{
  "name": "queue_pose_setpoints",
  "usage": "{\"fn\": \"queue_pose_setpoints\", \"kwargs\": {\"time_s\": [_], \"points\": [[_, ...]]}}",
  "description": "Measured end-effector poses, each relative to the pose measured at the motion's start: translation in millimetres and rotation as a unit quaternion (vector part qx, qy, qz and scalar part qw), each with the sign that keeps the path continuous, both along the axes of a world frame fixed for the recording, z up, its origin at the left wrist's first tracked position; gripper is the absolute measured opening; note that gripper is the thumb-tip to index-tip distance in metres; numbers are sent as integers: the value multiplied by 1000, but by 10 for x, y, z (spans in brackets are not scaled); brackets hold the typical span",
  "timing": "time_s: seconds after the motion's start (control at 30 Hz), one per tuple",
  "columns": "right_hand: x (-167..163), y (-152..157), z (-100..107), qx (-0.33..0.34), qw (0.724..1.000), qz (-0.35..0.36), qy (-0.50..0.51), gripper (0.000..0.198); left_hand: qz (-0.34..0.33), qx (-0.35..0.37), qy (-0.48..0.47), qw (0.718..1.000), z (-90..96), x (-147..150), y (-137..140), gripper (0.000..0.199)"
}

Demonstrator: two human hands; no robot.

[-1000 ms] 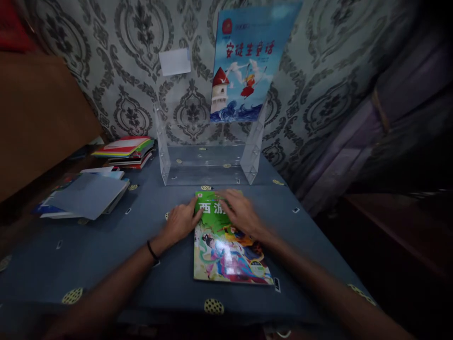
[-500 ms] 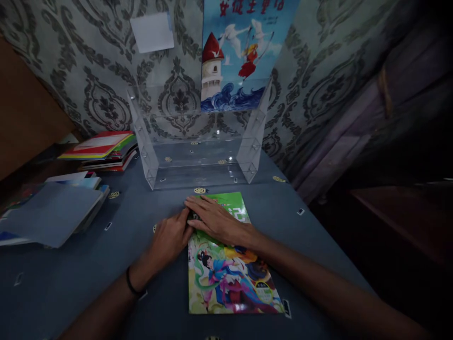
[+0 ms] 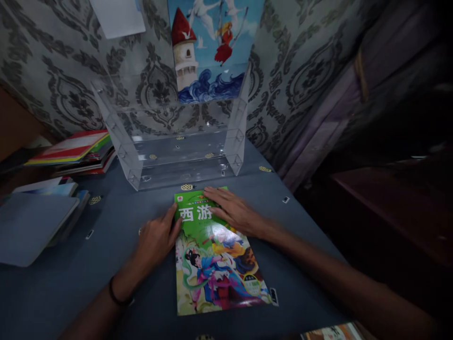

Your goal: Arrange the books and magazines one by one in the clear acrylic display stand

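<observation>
1. Lying face up on the worktop [image 3: 120, 217], a green-topped Chinese storybook [image 3: 212, 274] sits between the 2 hands;
2. Left hand [image 3: 154, 241]: thumb and forefinger part moderately at the storybook's upper left edge; a black wristband [image 3: 113, 295] circles the wrist;
3. Right hand [image 3: 240, 212]: fingers outstretched, gripping nothing, resting across the cover's upper right and hiding part of the title;
4. Beyond stands a clear acrylic rack [image 3: 130, 163]; a blue castle-cover book [image 3: 212, 52] is upright at its upper right; 2 book stacks [image 3: 71, 147] lie at left.
</observation>
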State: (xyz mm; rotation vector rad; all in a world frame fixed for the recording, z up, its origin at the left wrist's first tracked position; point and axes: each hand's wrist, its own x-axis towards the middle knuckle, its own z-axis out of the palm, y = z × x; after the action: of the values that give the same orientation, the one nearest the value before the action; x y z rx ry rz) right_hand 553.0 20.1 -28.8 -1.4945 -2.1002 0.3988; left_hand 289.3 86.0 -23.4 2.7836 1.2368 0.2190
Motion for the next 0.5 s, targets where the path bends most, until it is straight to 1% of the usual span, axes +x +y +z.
{"fn": "queue_pose_setpoints", "kwargs": {"time_s": [0.13,0.27,0.37,0.4,0.5], "points": [[198,-104,-74,13,998,-20,53,49,-5,21,-9,1000,-31,-21,7,42],[284,-132,-51,-1,987,-38,157,50,-28,77,-45,996,-7,-33,33,39],[307,-101,-23,-19,964,-59,259,56,-66,114,-91,987,-16,-31,85,38],[313,-87,-21,-24,954,-64,292,59,-82,110,-110,984,-33,-31,109,39],[325,-49,-35,-43,921,-71,380,64,-136,66,-163,975,-102,-24,188,40]]}}
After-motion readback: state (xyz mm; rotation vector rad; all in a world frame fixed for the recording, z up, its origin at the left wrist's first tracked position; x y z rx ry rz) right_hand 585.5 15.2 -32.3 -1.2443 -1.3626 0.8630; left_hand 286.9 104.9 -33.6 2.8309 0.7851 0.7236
